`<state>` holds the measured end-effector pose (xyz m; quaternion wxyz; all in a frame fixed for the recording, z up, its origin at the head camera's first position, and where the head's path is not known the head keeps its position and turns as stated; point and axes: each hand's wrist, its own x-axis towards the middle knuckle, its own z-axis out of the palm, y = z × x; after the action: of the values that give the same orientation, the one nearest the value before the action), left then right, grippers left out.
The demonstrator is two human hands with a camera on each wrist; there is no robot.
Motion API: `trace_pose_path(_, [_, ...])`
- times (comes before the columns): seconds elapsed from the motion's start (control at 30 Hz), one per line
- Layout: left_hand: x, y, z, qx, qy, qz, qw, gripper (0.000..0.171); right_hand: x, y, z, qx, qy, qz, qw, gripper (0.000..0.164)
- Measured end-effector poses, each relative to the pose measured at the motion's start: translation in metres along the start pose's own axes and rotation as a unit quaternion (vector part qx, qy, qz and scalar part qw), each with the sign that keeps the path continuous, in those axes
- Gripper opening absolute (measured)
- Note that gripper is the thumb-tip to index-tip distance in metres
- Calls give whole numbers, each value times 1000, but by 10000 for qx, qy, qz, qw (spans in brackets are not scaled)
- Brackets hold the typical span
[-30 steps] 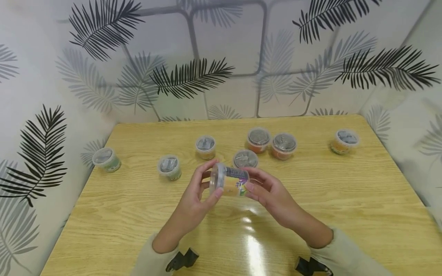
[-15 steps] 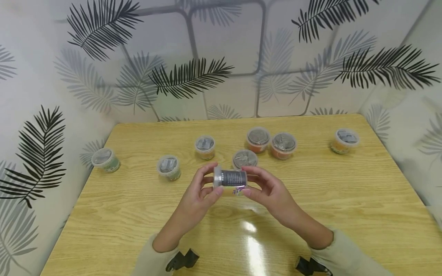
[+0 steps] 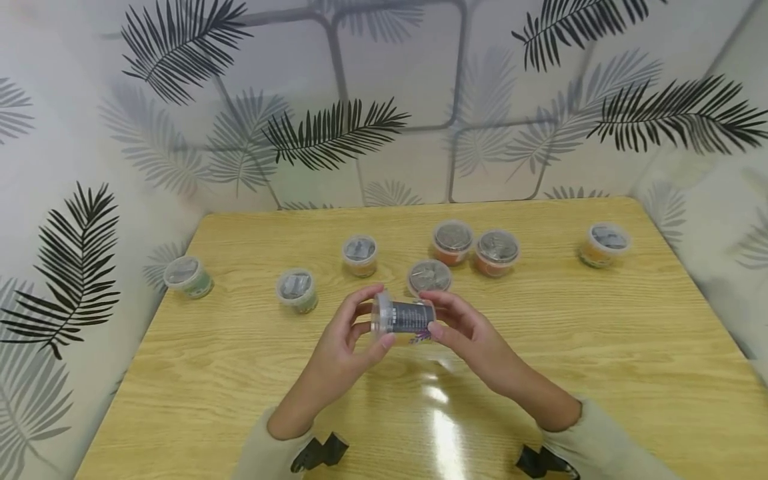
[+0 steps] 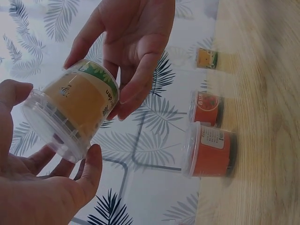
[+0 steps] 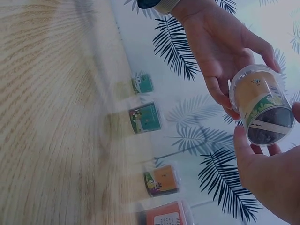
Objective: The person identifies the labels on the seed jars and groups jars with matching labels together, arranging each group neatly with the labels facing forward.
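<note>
A lidded clear plastic cup (image 3: 413,317) lies on its side in the air between both hands. My left hand (image 3: 337,352) grips its lid end, thumb on the near side and fingers on the far side. At the base end, my right hand (image 3: 474,337) pinches the cup between thumb and fingers. A dark panel of small print faces the head camera. The left wrist view shows the cup's orange label (image 4: 79,101) with a green leaf band. In the right wrist view the cup's dark base (image 5: 269,125) carries a pale strip.
Similar lidded cups stand on the wooden table (image 3: 288,387): a green one (image 3: 189,277) far left, another green one (image 3: 297,291), an orange one (image 3: 360,257), red ones (image 3: 453,243) (image 3: 496,253), a grey-topped cup (image 3: 429,277) just behind the hands, and an orange one (image 3: 604,245) at right.
The held cup has rolled about its length, bringing the dark print panel round to the front where the orange label and coloured drawing showed. Both hands stay in nearly the same place.
</note>
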<state>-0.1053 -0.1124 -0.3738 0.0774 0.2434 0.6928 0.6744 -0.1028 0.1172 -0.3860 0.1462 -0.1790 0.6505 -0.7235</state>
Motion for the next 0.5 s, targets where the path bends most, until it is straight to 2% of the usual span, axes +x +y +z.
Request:
trace_pose_path(0.33, [0,1,3,35,-135,56,9999,64,0,-3,-2,372,189,331,9986,45])
trace_pose_path(0.5, [0,-1,3,95,-190,-62,9998,60,-2,-1,-2,226,364,312,9986,43])
